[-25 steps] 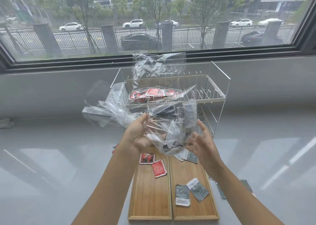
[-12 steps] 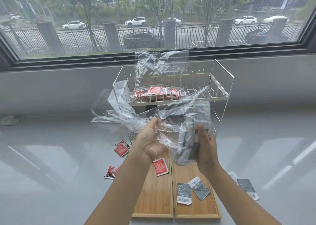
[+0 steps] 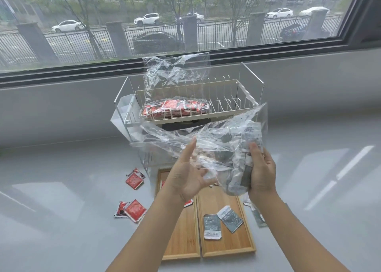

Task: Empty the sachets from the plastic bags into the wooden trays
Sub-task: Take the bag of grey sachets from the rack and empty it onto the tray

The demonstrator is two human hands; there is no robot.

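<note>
I hold a crumpled clear plastic bag [image 3: 208,141] with grey sachets in it above two wooden trays. My right hand [image 3: 261,172] grips the bag's lower end around the bunched grey sachets [image 3: 240,178]. My left hand [image 3: 185,174] holds the bag's loose plastic, fingers partly spread. The right wooden tray [image 3: 233,249] carries two grey sachets [image 3: 221,223]. The left wooden tray [image 3: 183,245] shows a red sachet [image 3: 188,202] beside my wrist. A second bag of red sachets [image 3: 177,109] lies in the wire rack [image 3: 237,106].
Red sachets [image 3: 134,181] and two more [image 3: 132,209] lie loose on the grey counter left of the trays. Grey sachets [image 3: 257,216] lie on the counter right of the trays. A window and sill run behind the rack.
The bag has shifted right and up. My right hand has closed around the sachets at its lower end, and my left hand has lifted with the loose plastic.
</note>
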